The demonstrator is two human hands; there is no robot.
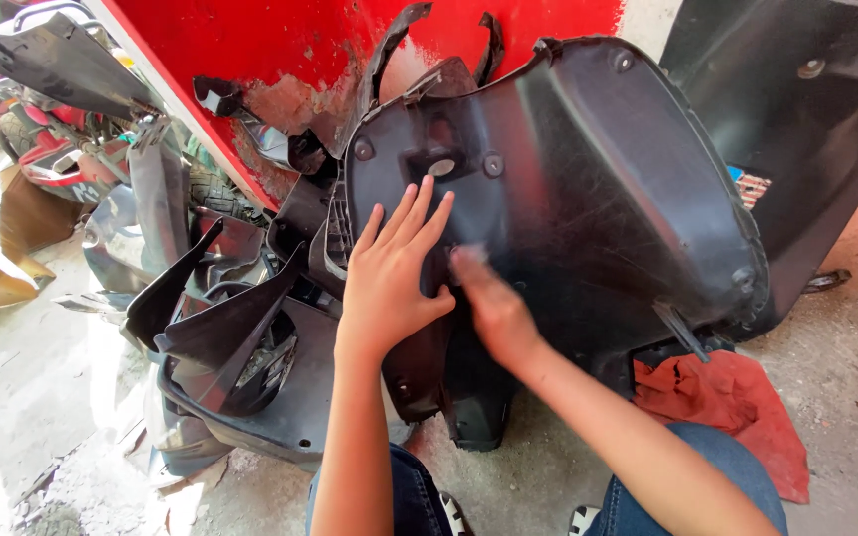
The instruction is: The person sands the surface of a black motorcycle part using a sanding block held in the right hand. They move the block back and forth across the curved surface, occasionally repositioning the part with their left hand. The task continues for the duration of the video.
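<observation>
A large black plastic scooter body panel stands on edge in front of me, leaning against a red wall. My left hand lies flat on its inner face, fingers spread, just below a mounting hole. My right hand is blurred with motion and presses or rubs the panel beside the left one. Whether the right hand holds something small I cannot tell.
Several more black plastic panels lie piled at the left on the concrete ground. A red cloth lies at the right by my knee. Another dark panel stands at the upper right. A red scooter is at the far left.
</observation>
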